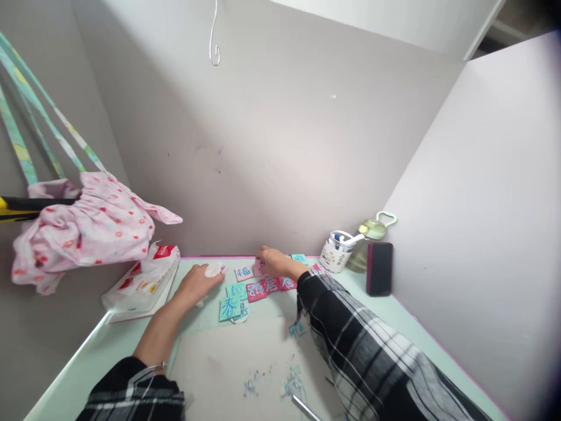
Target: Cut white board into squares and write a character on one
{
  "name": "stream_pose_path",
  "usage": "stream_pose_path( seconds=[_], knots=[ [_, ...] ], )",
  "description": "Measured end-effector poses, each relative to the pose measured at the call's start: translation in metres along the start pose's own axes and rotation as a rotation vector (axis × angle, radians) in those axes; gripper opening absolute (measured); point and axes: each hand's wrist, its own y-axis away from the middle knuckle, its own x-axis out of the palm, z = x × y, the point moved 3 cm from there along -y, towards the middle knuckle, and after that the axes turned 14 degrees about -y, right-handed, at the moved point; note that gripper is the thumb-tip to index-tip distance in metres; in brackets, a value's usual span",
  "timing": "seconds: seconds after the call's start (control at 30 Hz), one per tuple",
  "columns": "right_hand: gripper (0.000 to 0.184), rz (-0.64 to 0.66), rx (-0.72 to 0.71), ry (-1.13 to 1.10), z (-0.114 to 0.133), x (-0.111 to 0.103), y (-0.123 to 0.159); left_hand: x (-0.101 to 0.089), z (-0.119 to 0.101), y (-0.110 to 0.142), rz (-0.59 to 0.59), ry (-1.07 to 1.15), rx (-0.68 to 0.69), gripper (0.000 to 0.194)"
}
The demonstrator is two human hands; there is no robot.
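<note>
My left hand [197, 285] is closed around a small white piece [213, 269] that looks like tissue; its fingertips are near a pinkish edge on the table. Farther right, my right hand [277, 262] curls over a pink card [259, 266] with a dark character, hiding part of it. Between the hands lies a pink card [243, 273] with a blue character. Nearer to me are a teal card [230, 308], another teal card [236, 290] and a row of crimson cards [256, 290] with blue characters. A teal card [298, 258] shows behind my right wrist.
A paint-marked translucent mat [219, 356] covers the front, with a metal rod [305, 407] on it. A tissue pack [146, 278] lies left under a hanging pink bag [96, 222]. At the right stand a pen jar [336, 252], a green bottle [371, 229] and a phone [379, 269].
</note>
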Motion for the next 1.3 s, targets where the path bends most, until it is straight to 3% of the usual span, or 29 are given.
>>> stream_pose_path(
  seconds=[0.13,0.37,0.7,0.87,1.07,1.2,1.3],
  knots=[
    [0.028,-0.008,-0.017,-0.044,0.011,-0.004,-0.017,-0.009,-0.002,0.003,0.004,0.197,-0.067,0.040],
    [0.031,0.057,-0.048,0.014,0.024,0.036,-0.030,-0.010,0.006,0.007,0.040,0.497,-0.143,0.059],
    [0.034,0.076,-0.109,-0.032,0.019,0.036,-0.018,-0.016,0.002,0.022,0.352,1.010,-0.135,0.052],
    [0.030,-0.069,0.000,-0.166,0.027,0.039,-0.013,-0.003,0.004,0.020,0.423,1.093,-0.203,0.053],
    [0.029,-0.240,0.070,-0.504,0.029,0.017,-0.019,0.004,0.007,0.016,0.414,1.198,-0.180,0.065],
    [0.025,-0.291,0.032,-0.652,0.054,0.023,-0.019,0.009,-0.003,0.015,0.408,1.240,-0.156,0.056],
    [0.022,-0.360,0.039,-0.633,0.081,0.034,-0.014,0.014,-0.016,0.016,0.400,1.262,-0.118,0.041]
  ],
)
